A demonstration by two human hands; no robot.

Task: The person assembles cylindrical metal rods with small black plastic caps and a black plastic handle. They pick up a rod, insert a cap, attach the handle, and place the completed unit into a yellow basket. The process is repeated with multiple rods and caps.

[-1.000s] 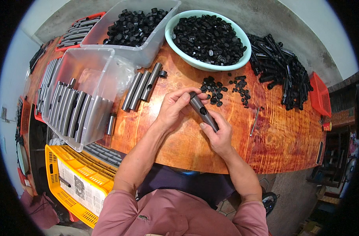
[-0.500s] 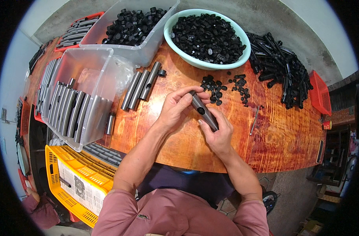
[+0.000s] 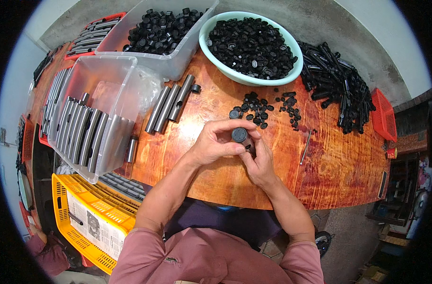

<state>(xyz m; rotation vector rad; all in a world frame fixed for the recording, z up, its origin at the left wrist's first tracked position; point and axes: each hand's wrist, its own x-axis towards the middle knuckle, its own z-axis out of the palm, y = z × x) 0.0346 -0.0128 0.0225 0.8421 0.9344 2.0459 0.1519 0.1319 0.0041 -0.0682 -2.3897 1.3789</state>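
Observation:
Both my hands are wrapped round one dark grey metal tube [image 3: 246, 141], whose end is turned up towards me. A round black cap [image 3: 239, 135] fills that end. My left hand [image 3: 215, 144] curls round the tube from the left, thumb just below the cap. Lower on the right side, my right hand [image 3: 260, 161] grips it too; the tube's far end is hidden. Just beyond my fingers lie another round black cap [image 3: 234, 114] and a scatter of small black plastic parts [image 3: 258, 107].
Three tubes [image 3: 167, 104] lie to the left, beside a clear bin [image 3: 104, 165] holding more. Behind stand a cap-filled bin [image 3: 175, 68] and a pale green basin [image 3: 225, 70]. Black parts [image 3: 341, 90] are heaped right, near a thin metal rod [image 3: 305, 147]. A yellow crate [image 3: 60, 203] stands lower left.
The tube has been tipped from lying slantwise to end-up, showing its capped end. My left hand has come down and my right hand has shifted slightly left, closer together.

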